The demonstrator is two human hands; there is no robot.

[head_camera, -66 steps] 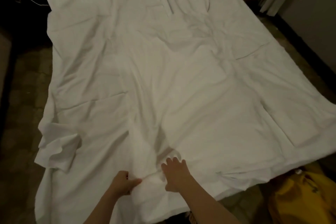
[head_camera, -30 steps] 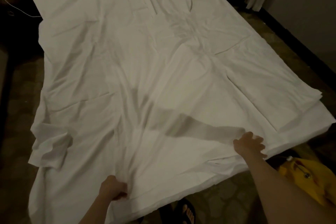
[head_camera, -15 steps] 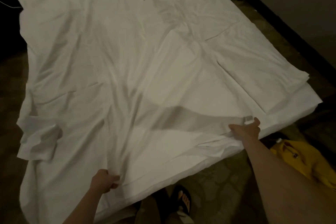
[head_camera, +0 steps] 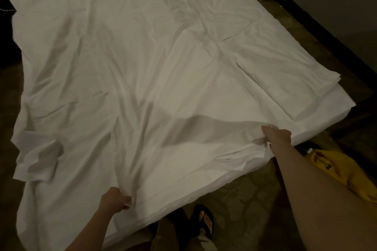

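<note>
left hand (head_camera: 114, 199), right hand (head_camera: 278, 135) gripping sheet (head_camera: 163, 67) (white)

A: What is the wide white rectangular sheet (head_camera: 163, 67) bunched in the left hand (head_camera: 114, 199) and the right hand (head_camera: 277, 136) made of?

B: Thin woven cloth, matt and soft-looking, creased all over.

A: And the slumped yellow bag (head_camera: 344, 175) just right of the right hand?

B: Cloth too, matt, a little coarser, with a small round eyelet (head_camera: 328, 166) that looks like dull metal.

A: Below and between the hands?

B: A dark brownish patterned floor (head_camera: 244, 199), matt; carpet or stone, I cannot tell. The black open-toed sandal (head_camera: 204, 220) on it looks like smooth rubber or plastic.
</note>
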